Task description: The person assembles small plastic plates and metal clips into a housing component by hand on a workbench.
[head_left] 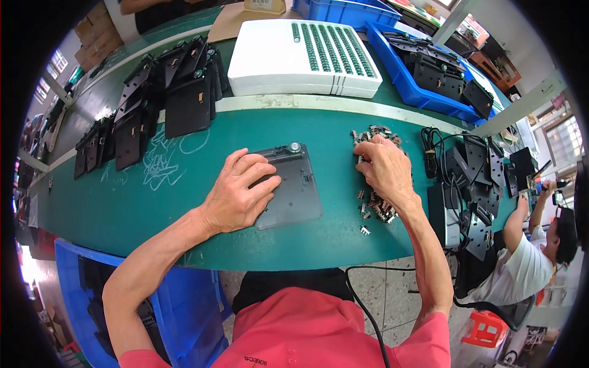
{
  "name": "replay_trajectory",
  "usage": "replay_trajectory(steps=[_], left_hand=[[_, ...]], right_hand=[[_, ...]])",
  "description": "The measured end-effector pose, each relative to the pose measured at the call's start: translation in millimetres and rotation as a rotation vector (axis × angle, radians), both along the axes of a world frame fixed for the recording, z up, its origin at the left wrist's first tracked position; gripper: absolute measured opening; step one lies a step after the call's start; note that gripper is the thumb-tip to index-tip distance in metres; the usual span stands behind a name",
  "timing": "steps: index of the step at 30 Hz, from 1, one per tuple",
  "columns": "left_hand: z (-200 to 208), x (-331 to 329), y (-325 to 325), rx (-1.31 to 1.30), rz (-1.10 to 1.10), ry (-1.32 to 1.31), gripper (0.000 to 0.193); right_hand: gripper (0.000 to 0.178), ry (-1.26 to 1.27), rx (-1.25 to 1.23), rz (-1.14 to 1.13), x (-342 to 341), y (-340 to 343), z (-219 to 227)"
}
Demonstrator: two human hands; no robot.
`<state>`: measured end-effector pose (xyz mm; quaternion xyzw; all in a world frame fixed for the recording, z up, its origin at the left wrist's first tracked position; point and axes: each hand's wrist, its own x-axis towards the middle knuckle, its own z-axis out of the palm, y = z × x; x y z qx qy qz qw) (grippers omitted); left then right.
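Note:
A dark plastic panel (293, 190) lies flat on the green table, with a round silver-green piece (295, 148) at its top edge. My left hand (242, 190) rests over the panel's left side, its fingers a little bent and apart on the surface; the thumb is hidden. Off to the right, my right hand (388, 172) reaches into a heap of small metal clip-like parts (383, 211), thumb and forefinger drawn together. Whatever sits between those fingertips is too small to make out. One loose metal part (365, 230) lies nearer me, apart from the heap.
Black panels (189, 110) stand stacked at the back left. A white foam tray (270, 58) holds rows of small round pieces. Blue bins (392, 76) (184, 313) stand at the back right and lower left. Cables (432, 156) and more panels (481, 165) lie right, near a co-worker (518, 270).

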<state>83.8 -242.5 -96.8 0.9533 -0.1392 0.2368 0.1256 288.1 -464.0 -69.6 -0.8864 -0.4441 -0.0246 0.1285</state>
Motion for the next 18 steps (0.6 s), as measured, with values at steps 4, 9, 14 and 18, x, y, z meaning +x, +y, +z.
replay_trajectory(steps=[4,9,14,18], left_hand=[[0,-3,2,-0.005,0.002,0.003,0.028],[1,0,0,0.004,0.006,0.000,0.028],[-1,-2,1,0.020,0.011,0.004,0.029],[-3,-1,0,0.028,-0.008,-0.023,0.030]], right_hand=[[0.024,-0.031,0.056,0.057,-5,0,2],[0.025,-0.072,0.165,0.159,-6,0,2],[0.023,0.377,0.277,0.129,-27,11,15],[0.026,0.682,0.314,0.134,-38,19,13]])
